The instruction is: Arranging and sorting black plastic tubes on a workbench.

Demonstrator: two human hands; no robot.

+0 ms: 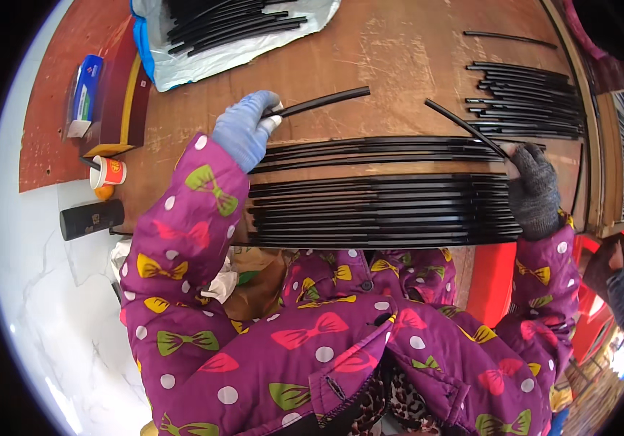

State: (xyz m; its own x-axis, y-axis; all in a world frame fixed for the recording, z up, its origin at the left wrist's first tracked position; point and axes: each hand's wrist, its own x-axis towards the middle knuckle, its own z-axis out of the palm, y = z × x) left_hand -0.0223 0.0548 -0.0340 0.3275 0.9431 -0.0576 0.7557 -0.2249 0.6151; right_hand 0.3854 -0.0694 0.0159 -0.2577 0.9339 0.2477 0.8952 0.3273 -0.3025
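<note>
My left hand, in a light blue glove with white fingertips, grips a short black tube that points right, raised over the wooden table. In my right hand, gloved in dark grey, is a thinner black stick slanting up and left. The two held pieces are apart. Between and below my hands lie long black rods in a neat row along the near edge. A smaller group of long rods lies just beyond them.
Short black sticks are piled at the right, with a single stick beyond. An open white bag holds black tubes. Left are a blue box, a paper cup and a dark cylinder. A person's arm shows far right.
</note>
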